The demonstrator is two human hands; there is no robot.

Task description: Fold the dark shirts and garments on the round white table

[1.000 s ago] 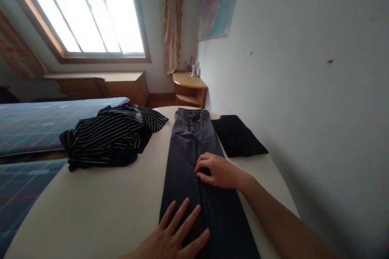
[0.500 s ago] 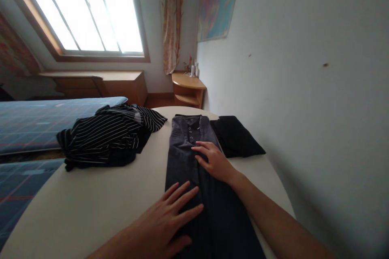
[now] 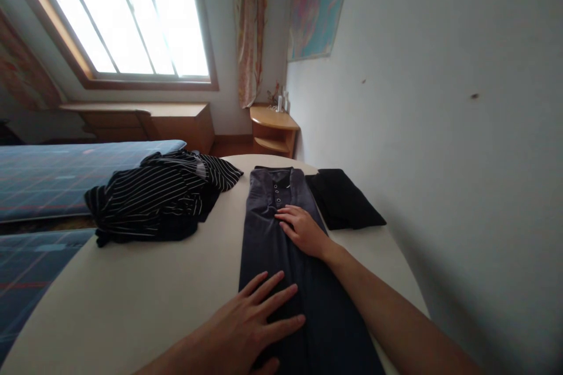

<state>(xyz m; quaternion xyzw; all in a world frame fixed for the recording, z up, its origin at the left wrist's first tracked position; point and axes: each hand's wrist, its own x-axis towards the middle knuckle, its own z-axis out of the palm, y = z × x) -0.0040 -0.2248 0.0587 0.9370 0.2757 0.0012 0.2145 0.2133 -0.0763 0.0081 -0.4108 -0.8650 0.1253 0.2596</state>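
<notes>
A long navy garment (image 3: 321, 304) lies folded lengthwise on the round pale table (image 3: 185, 281). Three small round buttons run down its far end; I cannot tell what kind of garment it is. My left hand (image 3: 246, 322) rests palm down on its near part, fingers spread. Farther up, just below the buttons, my right hand (image 3: 303, 231) lies flat on the cloth with its fingers stretched out. Neither hand grips anything. A folded black cloth (image 3: 345, 199) sits just right of the garment's far end.
A heap of black-and-white striped clothing (image 3: 153, 193) lies at the table's left edge, beside a bed with a blue plaid cover (image 3: 65, 179). The wall (image 3: 461, 187) stands close on the right. A wooden corner shelf (image 3: 275, 119) is beyond the table.
My left hand has slid a little to the right and towards me over the garment. My right hand has shifted slightly left, its fingers closer together. The clothes around have stayed put.
</notes>
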